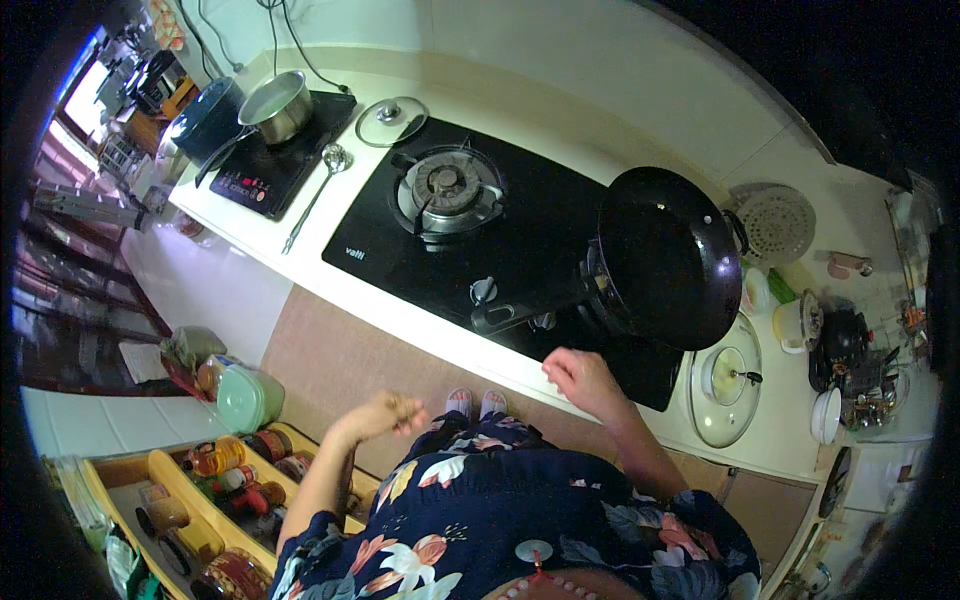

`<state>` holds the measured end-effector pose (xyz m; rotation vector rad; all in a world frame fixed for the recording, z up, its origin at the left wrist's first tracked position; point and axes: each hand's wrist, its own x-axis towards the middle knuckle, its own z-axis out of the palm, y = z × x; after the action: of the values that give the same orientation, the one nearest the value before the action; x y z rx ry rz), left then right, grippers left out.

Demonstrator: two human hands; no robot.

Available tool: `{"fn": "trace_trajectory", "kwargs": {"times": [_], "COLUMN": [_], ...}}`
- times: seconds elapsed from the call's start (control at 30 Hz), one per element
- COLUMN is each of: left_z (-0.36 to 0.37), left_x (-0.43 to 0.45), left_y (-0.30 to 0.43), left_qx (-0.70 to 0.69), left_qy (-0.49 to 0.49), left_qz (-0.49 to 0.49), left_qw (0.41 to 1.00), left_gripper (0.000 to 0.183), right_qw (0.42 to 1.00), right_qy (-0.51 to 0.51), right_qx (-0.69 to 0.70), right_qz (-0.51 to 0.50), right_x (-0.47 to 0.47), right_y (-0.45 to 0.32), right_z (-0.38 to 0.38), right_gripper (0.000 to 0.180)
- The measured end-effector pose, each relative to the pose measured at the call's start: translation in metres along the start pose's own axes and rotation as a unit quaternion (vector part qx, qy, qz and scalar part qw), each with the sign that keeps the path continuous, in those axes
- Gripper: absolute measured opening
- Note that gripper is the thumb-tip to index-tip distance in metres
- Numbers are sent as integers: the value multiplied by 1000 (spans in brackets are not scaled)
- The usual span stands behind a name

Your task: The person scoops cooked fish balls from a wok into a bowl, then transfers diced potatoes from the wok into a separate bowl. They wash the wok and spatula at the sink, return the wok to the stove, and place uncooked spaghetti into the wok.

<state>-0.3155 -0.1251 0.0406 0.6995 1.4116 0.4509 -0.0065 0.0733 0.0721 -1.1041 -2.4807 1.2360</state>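
Note:
My left hand (386, 416) hangs in front of the counter, fingers loosely bent, with nothing visible in it. My right hand (583, 381) is over the counter's front edge (472, 367), loosely curled and apparently empty. Nearest to it is the black gas hob (540, 187), with the handle (502, 316) of a dark wok (667, 255) just beyond. The wok stands tilted over the right burner, its handle towards me. A control knob (484, 289) shows beside the handle; another is partly hidden by it. On the left, the gas burner (448, 184) carries no pan.
Left of the hob lie a steel ladle (309, 202), a small glass lid (391, 121) and an induction cooker (259, 176) bearing a saucepan (277, 109). A large glass lid (724, 412) rests at right. Behind my left arm, a yellow drawer (166, 480) holding bottles and jars is pulled out.

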Motion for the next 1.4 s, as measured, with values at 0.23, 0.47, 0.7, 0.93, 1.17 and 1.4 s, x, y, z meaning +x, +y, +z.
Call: {"fn": "trace_trajectory", "kwargs": {"times": [0.23, 0.47, 0.7, 0.93, 1.17, 1.4], "left_z": [67, 59, 1, -100, -163, -169], "left_x": [-12, -2, 7, -26, -32, -25], "left_y": [-88, -130, -179, -189, -229, -244], "left_qx": [206, 372, 375, 347, 311, 318], "left_qy": [148, 150, 146, 221, 243, 200], "left_qz": [21, -24, -9, -9, 65, 70], "left_qw": [967, 916, 916, 911, 916, 924], "left_gripper": [21, 29, 39, 35, 20, 23], "right_qw": [989, 978, 967, 896, 891, 85], "right_qy": [109, 53, -3, -133, -166, -100], "right_qx": [-102, -161, -77, 30, -411, -891], "right_qz": [10, 125, 241, 423, 94, -434], "right_x": [40, 54, 70, 104, 104, 100], "right_y": [15, 3, -15, 32, 34, 4], "right_z": [-7, -9, -9, -18, -12, -7], "right_gripper": [27, 40, 44, 34, 28, 21]}}
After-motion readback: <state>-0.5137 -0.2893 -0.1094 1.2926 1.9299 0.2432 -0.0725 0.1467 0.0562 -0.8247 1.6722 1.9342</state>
